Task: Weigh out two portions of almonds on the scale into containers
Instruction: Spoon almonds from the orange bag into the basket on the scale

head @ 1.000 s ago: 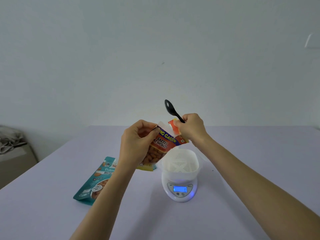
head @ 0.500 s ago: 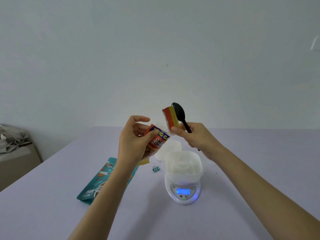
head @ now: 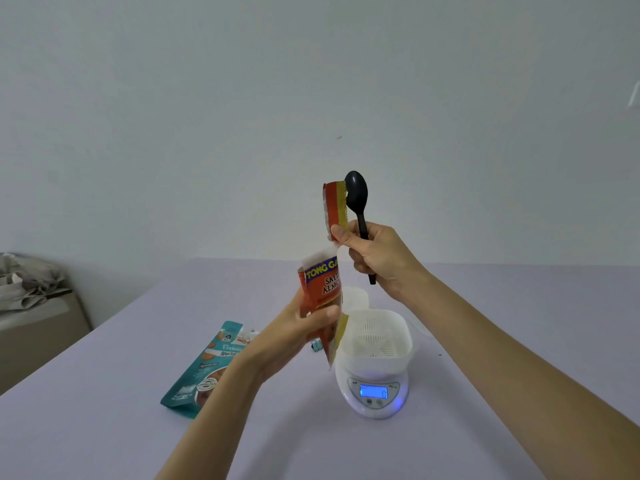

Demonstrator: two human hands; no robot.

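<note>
lettering "tong ga", "salt", "almo" reads on the almond bag [head: 320, 287] the left hand [head: 298, 332] grips, while the right hand [head: 377, 254] pinches the torn strip [head: 334, 209] and a black spoon [head: 356, 195].

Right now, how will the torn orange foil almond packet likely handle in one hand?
Probably floppy: the orange foil almond packet creases where the left hand grips its middle. May spill if tipped: its top is torn open, the torn strip pinched by the right hand. Seemingly light: one hand holds it.

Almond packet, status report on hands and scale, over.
Left hand grips almond packet, top torn. Right hand pinches torn strip, holds black spoon. Container on scale empty, nothing covering it.
</note>
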